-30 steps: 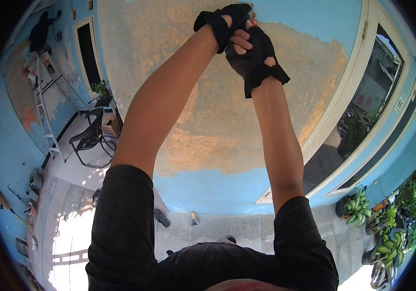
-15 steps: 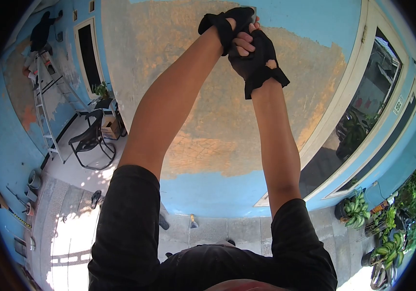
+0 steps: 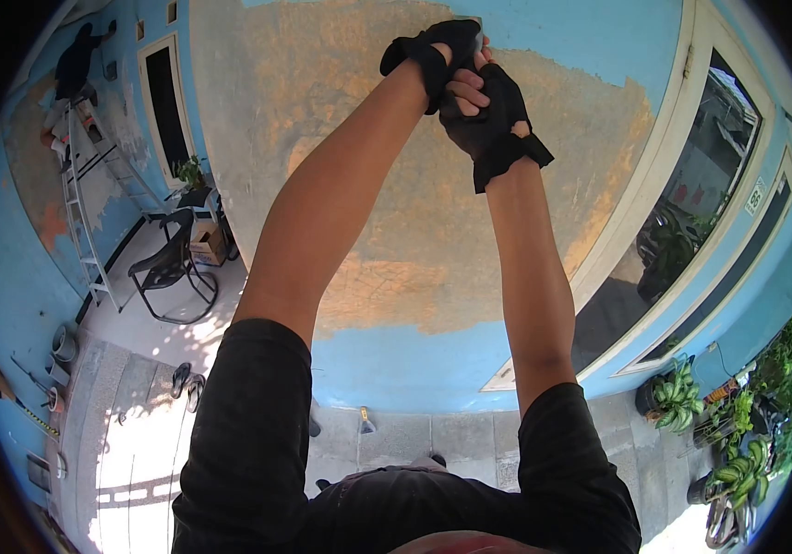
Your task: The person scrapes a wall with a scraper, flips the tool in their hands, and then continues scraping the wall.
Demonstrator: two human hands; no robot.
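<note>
Both my hands are raised together against the wall (image 3: pixel 368 185), at the edge between bare plaster and blue paint. My left hand (image 3: pixel 435 57), in a black fingerless glove, is closed and pressed around the upper part of a scraper (image 3: pixel 479 30). Only a small grey, flat bit of this tool shows; the gloves cover the rest. Just below, my right hand (image 3: pixel 486 103), gloved the same way, has its fingers wrapped around the handle area and touches my left hand.
Another person (image 3: pixel 78 65) stands on a stepladder (image 3: pixel 84 198) at the left wall. A black chair (image 3: pixel 170 268) and cardboard box (image 3: pixel 207 242) are nearby. On the floor lies a yellow-handled tool (image 3: pixel 366 421). To the right are a glazed door (image 3: pixel 691 175) and potted plants (image 3: pixel 678 397).
My two hands have shifted slightly down and to the right, still closed together on the scraper. The view has moved a little, showing more of the sandals on the floor.
</note>
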